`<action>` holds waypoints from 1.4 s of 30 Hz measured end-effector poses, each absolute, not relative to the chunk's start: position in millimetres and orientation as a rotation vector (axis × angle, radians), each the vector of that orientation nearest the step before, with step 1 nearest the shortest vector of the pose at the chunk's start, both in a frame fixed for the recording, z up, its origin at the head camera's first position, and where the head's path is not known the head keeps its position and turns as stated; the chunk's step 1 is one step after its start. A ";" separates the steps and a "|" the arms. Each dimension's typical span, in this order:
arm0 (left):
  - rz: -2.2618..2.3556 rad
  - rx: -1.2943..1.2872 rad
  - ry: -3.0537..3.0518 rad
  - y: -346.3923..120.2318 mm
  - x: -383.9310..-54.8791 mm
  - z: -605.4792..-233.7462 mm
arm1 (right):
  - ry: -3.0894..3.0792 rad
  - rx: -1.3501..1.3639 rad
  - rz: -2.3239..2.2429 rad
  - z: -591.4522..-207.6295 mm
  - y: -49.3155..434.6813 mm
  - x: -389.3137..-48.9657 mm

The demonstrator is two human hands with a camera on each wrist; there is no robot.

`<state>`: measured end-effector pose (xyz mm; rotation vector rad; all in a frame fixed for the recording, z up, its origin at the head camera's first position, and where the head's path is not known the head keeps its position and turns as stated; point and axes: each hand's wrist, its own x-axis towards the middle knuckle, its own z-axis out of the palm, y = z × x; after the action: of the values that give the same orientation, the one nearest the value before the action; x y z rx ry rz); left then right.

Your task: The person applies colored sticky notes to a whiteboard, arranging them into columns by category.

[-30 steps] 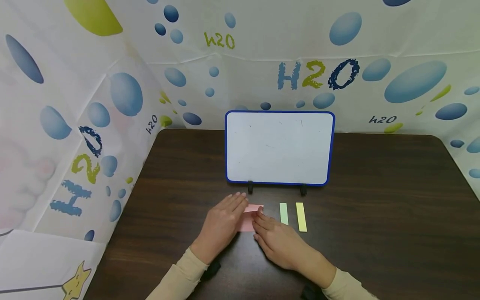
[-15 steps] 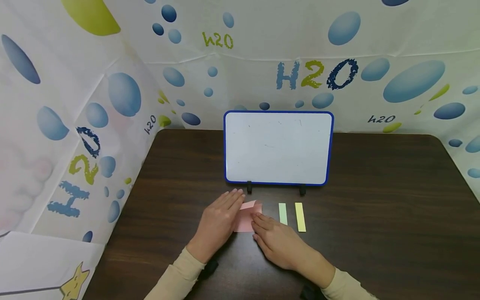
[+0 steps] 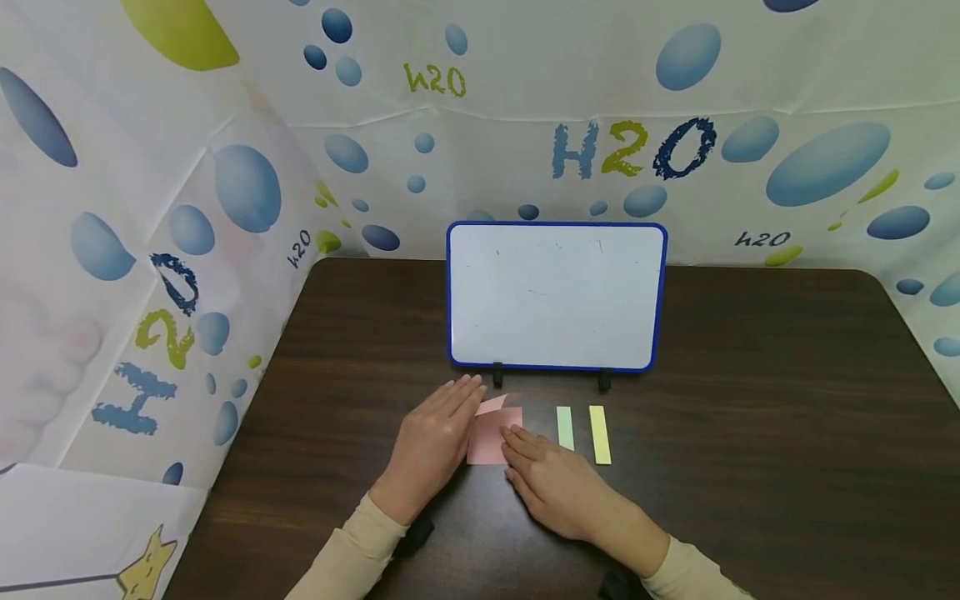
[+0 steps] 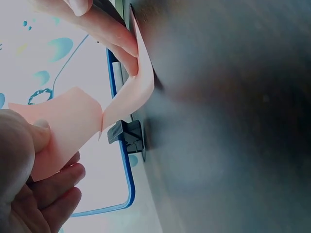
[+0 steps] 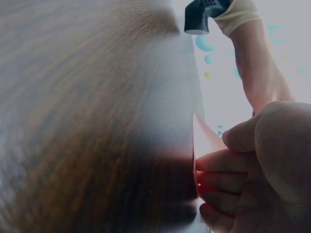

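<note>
A pink paper (image 3: 495, 437) lies on the table below the whiteboard, its upper part lifted as a flap (image 3: 492, 405). My left hand (image 3: 433, 440) is at the paper's left side. In the left wrist view, its thumb and fingers pinch the raised pink piece (image 4: 73, 126), which meets the lower piece (image 4: 133, 94) at a narrow point; whether they are still joined I cannot tell. My right hand (image 3: 558, 483) rests with extended fingers on the paper's right part and presses it to the table, as the right wrist view also shows.
Right of the pink paper lie a pale green strip (image 3: 565, 427) and a yellow strip (image 3: 600, 435). Behind stands a blue-framed whiteboard (image 3: 557, 296) on black feet (image 3: 604, 382). The dark wooden table (image 3: 765, 417) is backed by a printed curtain.
My left hand has shifted slightly left and up, drawing the pink flap with it. More of the flat pink paper shows now. The right hand stays nearly still.
</note>
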<state>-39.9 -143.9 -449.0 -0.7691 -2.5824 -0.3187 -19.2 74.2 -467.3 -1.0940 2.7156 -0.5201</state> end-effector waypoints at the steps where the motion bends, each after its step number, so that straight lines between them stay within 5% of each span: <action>1: -0.323 -0.768 -2.581 -143.9 -39.7 -448.5 | 2.716 -1.096 -0.522 -467.2 74.2 -19.2; 42: -0.338 -0.752 -2.480 -149.6 -49.5 -439.8 | 2.733 -1.091 -0.543 -468.6 76.2 -20.0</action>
<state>-49.5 -149.6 -439.8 -0.7516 -2.4803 -0.3383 -20.0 76.2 -468.6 -1.0915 2.7333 -0.5426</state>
